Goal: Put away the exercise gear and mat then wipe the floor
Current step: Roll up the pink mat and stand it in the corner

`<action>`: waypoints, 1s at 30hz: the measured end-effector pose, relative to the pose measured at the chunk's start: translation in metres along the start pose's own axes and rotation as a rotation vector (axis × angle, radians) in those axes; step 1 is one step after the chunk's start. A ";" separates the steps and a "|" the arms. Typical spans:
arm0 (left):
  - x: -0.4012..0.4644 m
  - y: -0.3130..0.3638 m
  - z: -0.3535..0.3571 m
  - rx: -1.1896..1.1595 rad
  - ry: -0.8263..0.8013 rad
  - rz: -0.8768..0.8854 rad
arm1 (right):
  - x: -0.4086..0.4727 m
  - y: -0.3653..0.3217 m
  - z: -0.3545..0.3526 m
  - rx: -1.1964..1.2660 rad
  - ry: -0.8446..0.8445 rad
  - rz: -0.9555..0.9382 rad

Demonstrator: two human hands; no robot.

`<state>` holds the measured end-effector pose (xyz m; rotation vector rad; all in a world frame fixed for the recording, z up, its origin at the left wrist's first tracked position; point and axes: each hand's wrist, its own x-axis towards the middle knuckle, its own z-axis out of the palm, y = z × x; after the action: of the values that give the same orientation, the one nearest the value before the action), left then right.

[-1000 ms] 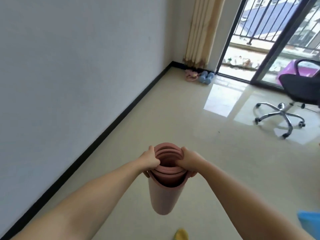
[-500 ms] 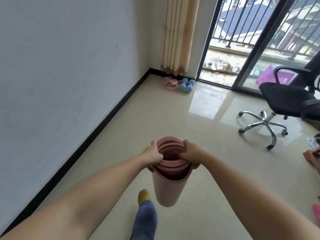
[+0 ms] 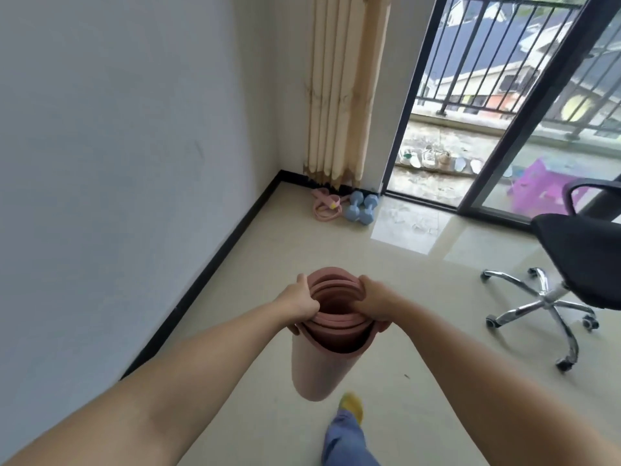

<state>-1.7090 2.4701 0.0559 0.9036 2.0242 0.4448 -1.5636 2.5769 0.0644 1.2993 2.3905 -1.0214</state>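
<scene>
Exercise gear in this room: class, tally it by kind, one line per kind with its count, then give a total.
Rolled pink mat, gripped at its top end by the left hand and the right hand: 1
Blue dumbbells on the floor in the corner: 2
Pink resistance band beside the dumbbells: 1
Total: 4

Pink rolled mat is hanging upright off the floor, open end up, coils showing. Two blue dumbbells and pink resistance bands are lying touching in the floor's far corner.
</scene>
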 end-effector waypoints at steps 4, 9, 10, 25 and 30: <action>0.099 0.040 -0.045 -0.037 0.030 -0.011 | 0.103 -0.007 -0.059 0.023 -0.028 0.002; 0.207 0.093 -0.098 -0.094 0.086 -0.063 | 0.231 -0.022 -0.141 -0.027 -0.089 -0.035; 0.226 0.101 -0.109 -0.103 0.104 -0.077 | 0.254 -0.027 -0.156 -0.046 -0.097 -0.050; 0.558 0.172 -0.324 -0.211 0.143 -0.139 | 0.635 -0.130 -0.308 -0.230 -0.062 -0.158; 0.654 0.206 -0.402 -0.158 0.216 -0.131 | 0.732 -0.168 -0.365 -0.237 -0.032 -0.129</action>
<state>-2.1947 3.0997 0.0418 0.6454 2.1921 0.6418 -2.0795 3.2331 0.0417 1.0512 2.5078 -0.7540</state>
